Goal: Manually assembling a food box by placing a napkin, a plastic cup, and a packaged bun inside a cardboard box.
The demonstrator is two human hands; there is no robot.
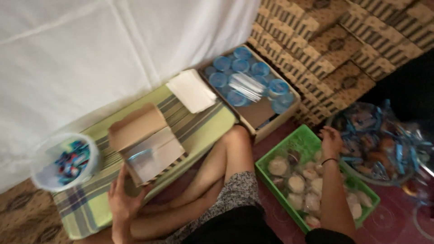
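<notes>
Cardboard is what our left hand (121, 199) grips, fingers clamped on the near corner of the open box (147, 149) on the striped cloth (90, 203), while our right hand (331, 141), spread loosely over the green basket (307, 135), holds nothing, so we judge the one-handed box could tip.
</notes>
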